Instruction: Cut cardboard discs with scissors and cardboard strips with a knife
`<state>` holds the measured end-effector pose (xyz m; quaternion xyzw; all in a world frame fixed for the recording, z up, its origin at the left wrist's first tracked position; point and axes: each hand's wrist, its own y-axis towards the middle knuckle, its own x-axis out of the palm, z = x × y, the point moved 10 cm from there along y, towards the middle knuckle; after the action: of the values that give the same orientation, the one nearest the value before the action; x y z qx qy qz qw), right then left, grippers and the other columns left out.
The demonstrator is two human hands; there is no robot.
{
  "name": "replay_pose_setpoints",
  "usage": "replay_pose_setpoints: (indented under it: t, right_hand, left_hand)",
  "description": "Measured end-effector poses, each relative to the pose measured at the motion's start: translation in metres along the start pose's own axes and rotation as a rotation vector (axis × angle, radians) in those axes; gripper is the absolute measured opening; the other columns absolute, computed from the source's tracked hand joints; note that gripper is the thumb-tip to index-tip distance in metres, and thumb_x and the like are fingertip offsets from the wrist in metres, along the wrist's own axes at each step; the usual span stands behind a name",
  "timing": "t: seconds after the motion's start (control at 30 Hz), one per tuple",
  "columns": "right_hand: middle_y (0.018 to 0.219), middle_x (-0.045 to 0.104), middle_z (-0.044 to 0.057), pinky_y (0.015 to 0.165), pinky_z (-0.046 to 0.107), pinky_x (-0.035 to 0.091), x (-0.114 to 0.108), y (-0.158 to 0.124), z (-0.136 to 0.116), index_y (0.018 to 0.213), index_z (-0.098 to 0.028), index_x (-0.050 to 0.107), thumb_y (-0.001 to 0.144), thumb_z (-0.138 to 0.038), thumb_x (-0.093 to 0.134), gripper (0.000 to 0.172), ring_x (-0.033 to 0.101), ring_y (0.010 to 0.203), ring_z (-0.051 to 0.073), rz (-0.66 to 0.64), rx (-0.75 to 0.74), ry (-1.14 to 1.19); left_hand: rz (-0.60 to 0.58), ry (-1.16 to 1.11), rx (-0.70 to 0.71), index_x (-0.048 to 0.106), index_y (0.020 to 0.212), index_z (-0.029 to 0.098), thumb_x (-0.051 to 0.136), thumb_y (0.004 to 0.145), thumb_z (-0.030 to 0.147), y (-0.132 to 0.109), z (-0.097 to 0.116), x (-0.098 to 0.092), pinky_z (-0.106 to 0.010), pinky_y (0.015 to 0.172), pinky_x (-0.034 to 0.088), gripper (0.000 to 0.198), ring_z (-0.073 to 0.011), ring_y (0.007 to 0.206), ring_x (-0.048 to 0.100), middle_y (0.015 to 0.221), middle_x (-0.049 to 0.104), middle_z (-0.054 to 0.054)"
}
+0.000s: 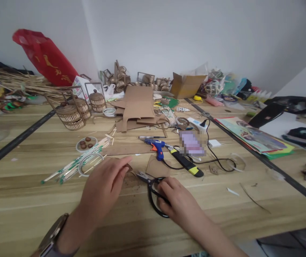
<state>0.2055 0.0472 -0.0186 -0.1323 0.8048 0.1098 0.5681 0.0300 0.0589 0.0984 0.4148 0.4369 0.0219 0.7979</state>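
Note:
My left hand (107, 182) is closed in a pinch on a small brown piece (129, 167), perhaps cardboard; most of it is hidden by the fingers. Black-handled scissors (151, 196) are in my right hand (176, 200), whose fingers curl through the handle loops. The blades point left toward the brown piece, their tips close to it. Just beyond the scissors a square of brown cardboard (155, 166) lies flat. Farther off are a blue glue gun (157, 145) and a black-and-yellow utility knife (186, 162). Dark crumbs are scattered under my hands.
Green-tipped sticks (69, 167), a white ring (81, 165) and a dish of brown balls (86, 144) lie left. Small bamboo baskets (69, 116) stand behind them. Cardboard sheets (138, 101) fill the back middle. A black cord (218, 153) loops at right, near coloured papers (255, 135).

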Motion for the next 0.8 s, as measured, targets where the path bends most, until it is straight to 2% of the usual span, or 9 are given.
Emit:
replay_pose_setpoints:
  t: [0.2, 0.27, 0.4, 0.47, 0.57, 0.6, 0.67, 0.73, 0.8]
  right_hand:
    - [0.105, 0.066, 0.01, 0.086, 0.039, 0.055, 0.008, -0.002, -0.009, 0.094, -0.019, 0.065, 0.078, -0.006, 0.06, 0.021, 0.064, 0.098, 0.027, -0.037, -0.036, 0.005]
    - [0.108, 0.067, 0.011, 0.088, 0.043, 0.054, 0.002, -0.001, -0.01, 0.098, -0.018, 0.066, 0.08, -0.008, 0.063, 0.02, 0.064, 0.101, 0.029, -0.02, -0.038, 0.038]
    - [0.104, 0.068, 0.007, 0.08, 0.034, 0.057, -0.034, -0.007, -0.013, 0.135, -0.022, 0.051, 0.085, -0.018, 0.065, 0.052, 0.067, 0.089, 0.022, 0.201, 0.006, 0.34]
    - [0.097, 0.069, 0.004, 0.071, 0.028, 0.057, -0.052, -0.014, -0.021, 0.142, -0.024, 0.043, 0.09, -0.02, 0.059, 0.055, 0.067, 0.08, 0.018, 0.296, -0.029, 0.458]
    - [0.084, 0.07, 0.004, 0.067, 0.027, 0.056, -0.068, -0.025, -0.042, 0.111, -0.024, 0.063, 0.098, -0.021, 0.046, 0.022, 0.067, 0.077, 0.018, 0.368, -0.191, 0.399]
    - [0.08, 0.069, 0.004, 0.066, 0.027, 0.056, -0.072, -0.032, -0.043, 0.1, -0.025, 0.065, 0.099, -0.023, 0.043, 0.022, 0.067, 0.075, 0.019, 0.403, -0.222, 0.354]
    - [0.078, 0.069, 0.005, 0.066, 0.028, 0.056, -0.079, -0.048, -0.027, 0.092, -0.025, 0.066, 0.102, -0.027, 0.041, 0.027, 0.068, 0.073, 0.02, 0.479, -0.176, 0.29]
    - [0.086, 0.071, 0.006, 0.07, 0.029, 0.057, -0.086, -0.072, 0.01, 0.097, -0.026, 0.067, 0.103, -0.033, 0.043, 0.025, 0.07, 0.076, 0.021, 0.547, 0.002, 0.293]
    - [0.085, 0.071, 0.005, 0.065, 0.026, 0.057, -0.093, -0.102, 0.047, 0.096, -0.026, 0.068, 0.101, -0.037, 0.051, 0.021, 0.069, 0.072, 0.02, 0.562, 0.148, 0.333]
  left_hand:
    - [0.243, 0.038, 0.008, 0.063, 0.113, 0.025, 0.054, 0.097, 0.012, 0.007, 0.016, -0.047, -0.026, 0.082, 0.055, 0.022, -0.0153, 0.087, 0.07, 0.095, 0.073, 0.0]
    - [0.275, -0.005, -0.015, 0.064, 0.114, 0.025, 0.056, 0.096, 0.01, 0.006, 0.02, -0.053, -0.024, 0.086, 0.055, 0.024, -0.0138, 0.091, 0.07, 0.099, 0.073, 0.001]
    - [0.087, -0.201, 0.121, 0.062, 0.116, 0.023, 0.049, 0.1, 0.014, 0.004, 0.05, -0.025, -0.021, 0.085, 0.056, 0.022, -0.0129, 0.093, 0.07, 0.099, 0.074, -0.002]
    - [0.006, -0.335, 0.238, 0.06, 0.117, 0.02, 0.044, 0.103, 0.016, -0.001, 0.073, -0.01, -0.021, 0.081, 0.057, 0.022, -0.0125, 0.089, 0.071, 0.097, 0.075, -0.004]
    - [-0.049, -0.482, 0.277, 0.059, 0.117, 0.021, 0.043, 0.104, 0.018, -0.006, 0.09, 0.002, -0.023, 0.084, 0.058, 0.021, -0.013, 0.09, 0.072, 0.095, 0.076, -0.004]
    - [-0.075, -0.504, 0.285, 0.059, 0.117, 0.022, 0.044, 0.104, 0.017, -0.007, 0.092, 0.006, -0.023, 0.085, 0.057, 0.021, -0.0132, 0.093, 0.072, 0.098, 0.076, -0.004]
    - [-0.107, -0.505, 0.291, 0.06, 0.115, 0.024, 0.044, 0.103, 0.017, -0.007, 0.091, 0.012, -0.024, 0.086, 0.057, 0.021, -0.0136, 0.098, 0.072, 0.111, 0.076, -0.006]
    - [-0.094, -0.449, 0.246, 0.062, 0.111, 0.024, 0.045, 0.102, 0.018, -0.002, 0.077, 0.021, -0.026, 0.084, 0.057, 0.021, -0.0149, 0.098, 0.072, 0.121, 0.073, -0.007]
    - [-0.154, -0.332, 0.087, 0.064, 0.108, 0.022, 0.045, 0.099, 0.015, 0.008, 0.053, 0.047, -0.031, 0.083, 0.056, 0.022, -0.0197, 0.098, 0.072, 0.112, 0.075, -0.008]
